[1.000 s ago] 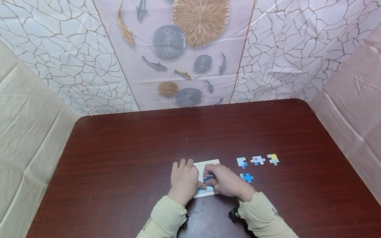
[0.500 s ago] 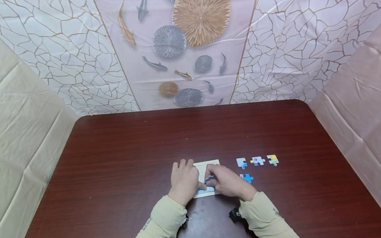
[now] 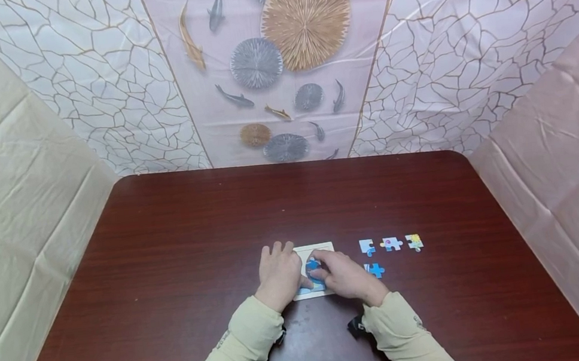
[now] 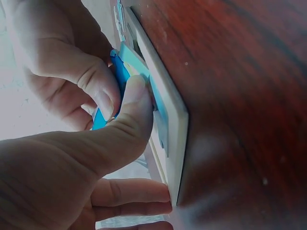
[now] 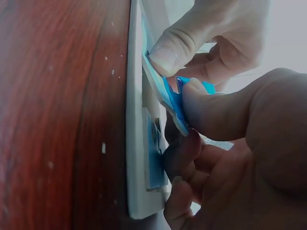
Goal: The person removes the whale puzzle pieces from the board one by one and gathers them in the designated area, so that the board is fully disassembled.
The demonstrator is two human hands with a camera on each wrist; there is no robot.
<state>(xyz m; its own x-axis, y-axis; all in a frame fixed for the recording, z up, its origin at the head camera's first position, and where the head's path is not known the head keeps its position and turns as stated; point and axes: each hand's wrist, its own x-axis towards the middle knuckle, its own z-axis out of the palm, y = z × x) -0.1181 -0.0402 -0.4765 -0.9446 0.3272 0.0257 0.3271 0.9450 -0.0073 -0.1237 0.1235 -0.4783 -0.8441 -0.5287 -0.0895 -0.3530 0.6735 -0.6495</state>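
Observation:
A pale wooden puzzle tray (image 3: 315, 246) lies on the table between the two hands. My left hand (image 3: 279, 271) rests over its left side, fingers extended at the tray's edge, its thumb (image 4: 133, 91) pressing a light blue jigsaw piece (image 5: 154, 79) that stands tilted at the frame. With thumb and fingertips, my right hand (image 3: 349, 277) pinches a darker blue jigsaw piece (image 5: 175, 105) against that tilted piece. Another blue piece (image 5: 152, 153) sits in the tray's near right corner. Fingers cover much of the tray.
Several loose jigsaw pieces lie right of the tray: a white and blue one (image 3: 367, 247), a pinkish one (image 3: 392, 244), a yellow one (image 3: 414, 241) and a blue one (image 3: 374, 270). The dark red table (image 3: 192, 228) meets fabric-covered walls at its back and sides.
The right fingers have spread and the blue piece has turned, showing more of its blue face over the tray. The left hand and the loose pieces stay put.

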